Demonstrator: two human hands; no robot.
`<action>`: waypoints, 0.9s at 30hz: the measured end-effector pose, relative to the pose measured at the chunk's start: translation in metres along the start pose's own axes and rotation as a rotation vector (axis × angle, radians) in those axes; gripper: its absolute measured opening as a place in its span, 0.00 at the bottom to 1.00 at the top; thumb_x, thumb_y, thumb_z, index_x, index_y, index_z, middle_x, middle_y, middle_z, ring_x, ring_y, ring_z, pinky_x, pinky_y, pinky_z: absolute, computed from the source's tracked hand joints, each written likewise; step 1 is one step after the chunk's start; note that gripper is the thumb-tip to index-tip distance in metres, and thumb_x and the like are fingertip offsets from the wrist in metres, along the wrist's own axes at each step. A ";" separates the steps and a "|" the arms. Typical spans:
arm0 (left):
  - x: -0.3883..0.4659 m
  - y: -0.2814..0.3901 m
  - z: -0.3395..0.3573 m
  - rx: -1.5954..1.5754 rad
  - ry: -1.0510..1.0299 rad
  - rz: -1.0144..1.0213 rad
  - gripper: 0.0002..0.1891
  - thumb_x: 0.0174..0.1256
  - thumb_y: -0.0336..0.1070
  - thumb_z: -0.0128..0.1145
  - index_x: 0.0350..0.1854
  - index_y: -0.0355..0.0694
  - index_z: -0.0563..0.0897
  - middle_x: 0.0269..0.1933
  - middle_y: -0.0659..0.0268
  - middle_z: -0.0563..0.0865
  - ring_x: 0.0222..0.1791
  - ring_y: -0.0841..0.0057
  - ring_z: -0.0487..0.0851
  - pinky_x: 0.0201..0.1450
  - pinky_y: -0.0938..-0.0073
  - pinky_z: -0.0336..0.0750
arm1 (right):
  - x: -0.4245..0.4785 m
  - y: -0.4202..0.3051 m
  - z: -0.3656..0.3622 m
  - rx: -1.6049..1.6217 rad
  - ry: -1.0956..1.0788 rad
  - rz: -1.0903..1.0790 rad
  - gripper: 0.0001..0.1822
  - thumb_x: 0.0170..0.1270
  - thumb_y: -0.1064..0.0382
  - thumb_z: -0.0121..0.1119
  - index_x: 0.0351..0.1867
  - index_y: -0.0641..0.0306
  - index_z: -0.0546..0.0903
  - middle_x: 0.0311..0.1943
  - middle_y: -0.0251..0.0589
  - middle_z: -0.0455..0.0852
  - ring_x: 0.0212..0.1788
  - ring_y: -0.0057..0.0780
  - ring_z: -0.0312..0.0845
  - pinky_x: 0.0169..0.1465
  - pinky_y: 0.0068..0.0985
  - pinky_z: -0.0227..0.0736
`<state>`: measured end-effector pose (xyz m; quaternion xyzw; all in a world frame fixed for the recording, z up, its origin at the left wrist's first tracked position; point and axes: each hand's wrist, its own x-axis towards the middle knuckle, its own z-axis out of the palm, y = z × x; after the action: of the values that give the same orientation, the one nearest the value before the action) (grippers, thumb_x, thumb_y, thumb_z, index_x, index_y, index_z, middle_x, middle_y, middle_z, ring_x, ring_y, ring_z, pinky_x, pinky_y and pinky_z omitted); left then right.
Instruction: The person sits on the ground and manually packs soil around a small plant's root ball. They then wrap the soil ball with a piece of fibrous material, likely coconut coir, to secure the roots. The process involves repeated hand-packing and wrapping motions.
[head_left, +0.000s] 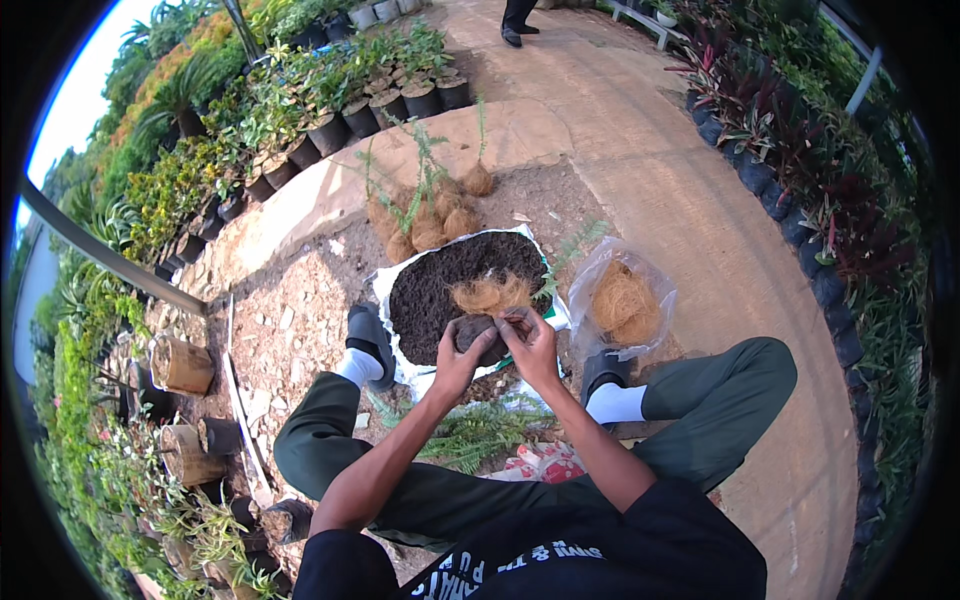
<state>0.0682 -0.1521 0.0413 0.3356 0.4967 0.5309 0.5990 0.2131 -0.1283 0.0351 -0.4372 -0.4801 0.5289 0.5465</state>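
Note:
A rounded ball of dark soil (474, 330) is held between my two hands above the near edge of an opened white sack (384, 289). My left hand (459, 354) cups its left side, thumb on top. The fingers and thumb of my right hand (531, 341) press its right side. Just beyond, a tuft of brown coconut fibre (495, 292) rests on the dark potting soil (427, 289) in the sack. A fern frond (577, 244) reaches up past my right fingers; where its base sits is hidden.
Right of the sack stands a clear plastic bag (628, 300) of coconut fibre. Several fibre-wrapped balls (431, 225), some with fern fronds, sit behind it. Cut fern fronds (484, 431) lie between my legs. Potted plants (360, 112) line the path, where a person's shoes (514, 34) show.

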 end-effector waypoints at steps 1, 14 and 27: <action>0.001 -0.001 -0.001 -0.011 -0.008 0.011 0.28 0.63 0.39 0.72 0.60 0.33 0.73 0.51 0.58 0.85 0.50 0.73 0.85 0.55 0.71 0.82 | 0.000 -0.001 0.000 -0.003 -0.006 0.000 0.08 0.69 0.67 0.64 0.44 0.69 0.82 0.41 0.38 0.88 0.45 0.19 0.83 0.51 0.23 0.77; 0.003 -0.004 0.001 -0.110 0.039 -0.034 0.28 0.71 0.47 0.64 0.63 0.34 0.72 0.56 0.57 0.81 0.52 0.72 0.84 0.56 0.71 0.82 | 0.003 -0.009 -0.004 -0.013 -0.047 0.013 0.09 0.69 0.66 0.65 0.45 0.69 0.82 0.41 0.39 0.88 0.46 0.20 0.84 0.51 0.22 0.77; 0.009 -0.008 -0.005 -0.033 -0.024 -0.020 0.31 0.78 0.57 0.50 0.69 0.34 0.70 0.63 0.56 0.79 0.60 0.69 0.80 0.61 0.68 0.79 | 0.010 -0.030 -0.016 -0.124 0.010 -0.106 0.09 0.68 0.65 0.66 0.45 0.69 0.85 0.40 0.39 0.90 0.43 0.21 0.85 0.49 0.23 0.78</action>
<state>0.0657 -0.1460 0.0306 0.3268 0.4839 0.5293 0.6156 0.2330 -0.1192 0.0625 -0.4467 -0.5316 0.4663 0.5481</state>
